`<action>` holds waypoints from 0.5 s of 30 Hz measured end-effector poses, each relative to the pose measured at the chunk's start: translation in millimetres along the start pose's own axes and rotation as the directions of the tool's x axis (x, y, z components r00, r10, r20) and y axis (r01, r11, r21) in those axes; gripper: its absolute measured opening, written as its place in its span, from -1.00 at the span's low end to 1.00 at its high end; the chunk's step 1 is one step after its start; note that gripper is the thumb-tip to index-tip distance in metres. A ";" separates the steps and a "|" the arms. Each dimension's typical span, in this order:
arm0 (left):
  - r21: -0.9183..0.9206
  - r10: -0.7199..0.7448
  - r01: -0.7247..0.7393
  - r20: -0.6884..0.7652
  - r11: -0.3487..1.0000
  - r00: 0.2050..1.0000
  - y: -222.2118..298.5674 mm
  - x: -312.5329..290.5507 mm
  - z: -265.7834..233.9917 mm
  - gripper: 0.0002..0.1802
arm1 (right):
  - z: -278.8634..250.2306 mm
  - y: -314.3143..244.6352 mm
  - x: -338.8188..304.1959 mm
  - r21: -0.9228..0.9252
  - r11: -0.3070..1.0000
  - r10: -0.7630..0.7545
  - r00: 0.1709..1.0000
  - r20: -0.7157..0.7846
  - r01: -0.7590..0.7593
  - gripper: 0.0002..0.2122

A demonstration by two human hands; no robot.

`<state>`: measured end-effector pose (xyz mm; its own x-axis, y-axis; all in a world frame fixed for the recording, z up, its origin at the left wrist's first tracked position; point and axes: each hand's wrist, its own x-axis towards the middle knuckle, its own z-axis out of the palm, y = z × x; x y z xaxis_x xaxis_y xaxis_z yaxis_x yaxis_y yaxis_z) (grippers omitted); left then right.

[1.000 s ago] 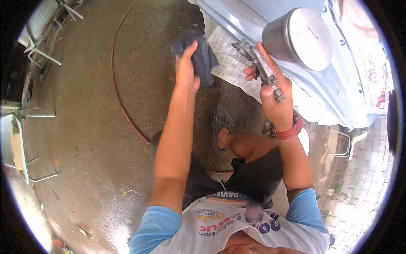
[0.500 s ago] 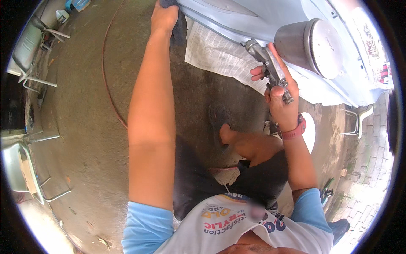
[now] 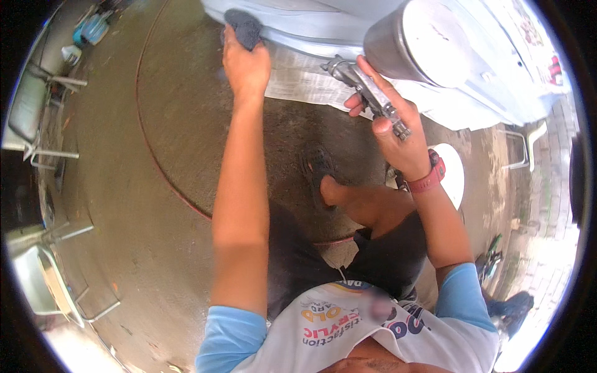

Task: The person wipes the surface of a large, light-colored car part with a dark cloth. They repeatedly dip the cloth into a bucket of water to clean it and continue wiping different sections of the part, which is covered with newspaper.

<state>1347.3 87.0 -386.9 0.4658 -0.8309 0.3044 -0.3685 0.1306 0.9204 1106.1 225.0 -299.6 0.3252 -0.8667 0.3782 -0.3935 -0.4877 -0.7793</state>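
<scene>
At the near left end of a pale blue-grey panel (image 3: 311, 26), my left hand (image 3: 250, 69) is closed round a dark grey cloth (image 3: 245, 28). The bunched cloth is by the panel's edge; whether it touches is unclear. My right hand (image 3: 399, 138) grips a metal spray gun (image 3: 368, 90), fingers wrapped round its body. A wide metal cup (image 3: 387, 46) with a pale round end is beside the gun, in front of the panel. The join between cup and gun is hidden by my fingers.
Pale paper sheets (image 3: 311, 81) lie under the panel. A thin reddish hose (image 3: 142, 118) curves over the wet-looking floor. Chairs (image 3: 46, 267) stand along the left, with a blue container (image 3: 94, 29) farther back. Another pale chair (image 3: 528, 149) stands at right.
My left hand and the cloth have come nearer to me, and more of the cloth shows. My right hand still holds the spray gun, now farther left and higher in the picture. The view has shifted.
</scene>
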 end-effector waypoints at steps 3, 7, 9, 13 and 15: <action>0.069 0.144 -0.150 0.083 0.986 0.986 11.1 -48.3 17.8 -0.11 | -10.1 1.4 -7.0 -0.016 0.998 0.052 0.998 -0.022 -0.052 0.05; -0.070 0.200 -0.187 0.309 0.980 0.930 37.0 -125.0 46.5 0.03 | -14.3 16.3 -24.4 0.037 0.999 -0.027 0.997 -0.074 0.030 -0.12; -0.200 0.335 -0.273 0.432 0.941 0.837 37.8 -144.1 51.3 -0.09 | -4.8 10.5 -26.9 -0.019 1.000 -0.027 0.988 -0.151 0.024 -0.12; -0.332 0.096 0.113 0.554 0.936 0.827 32.2 -222.7 66.2 -0.28 | -42.6 4.3 -59.4 -0.136 0.989 0.018 0.950 -0.312 -0.064 -0.18; -0.354 -0.128 0.477 0.681 0.805 0.721 -7.2 -251.5 69.3 -0.35 | -65.7 -1.2 -76.0 -0.155 0.981 0.047 0.917 -0.396 -0.118 -0.23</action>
<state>1177.0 257.6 -487.1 -0.1646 -0.9842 -0.0658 0.2102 -0.1002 0.9725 1025.3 284.5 -294.6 -0.0607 -0.8594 0.5077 -0.5575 -0.3927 -0.7314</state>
